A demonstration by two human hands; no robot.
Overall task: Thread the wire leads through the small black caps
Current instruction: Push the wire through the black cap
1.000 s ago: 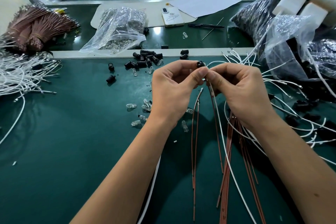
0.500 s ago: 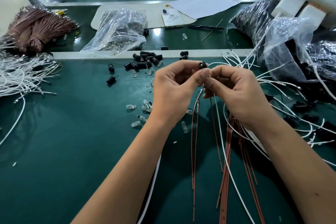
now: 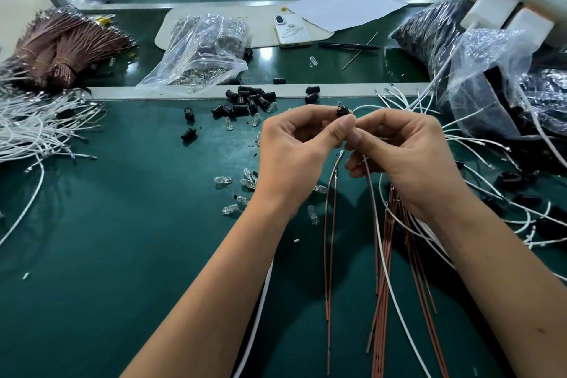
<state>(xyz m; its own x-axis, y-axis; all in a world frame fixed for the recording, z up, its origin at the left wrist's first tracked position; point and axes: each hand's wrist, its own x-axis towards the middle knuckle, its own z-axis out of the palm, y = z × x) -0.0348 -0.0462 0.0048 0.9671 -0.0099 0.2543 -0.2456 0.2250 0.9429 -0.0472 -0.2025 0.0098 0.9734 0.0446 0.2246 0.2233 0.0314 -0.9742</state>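
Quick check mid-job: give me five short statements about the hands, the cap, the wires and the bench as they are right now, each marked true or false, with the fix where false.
1. The left hand pinches a black cap. True.
2. The right hand lies flat on the table. False: it is raised, fingers curled at the cap and wire leads.
3. Brown wires hang below the hands. True.
4. The phone sits at the near edge of the bench. False: it lies beyond the hands, past the divider strip.
5. Loose black caps lie in a pile beyond the left hand. True.
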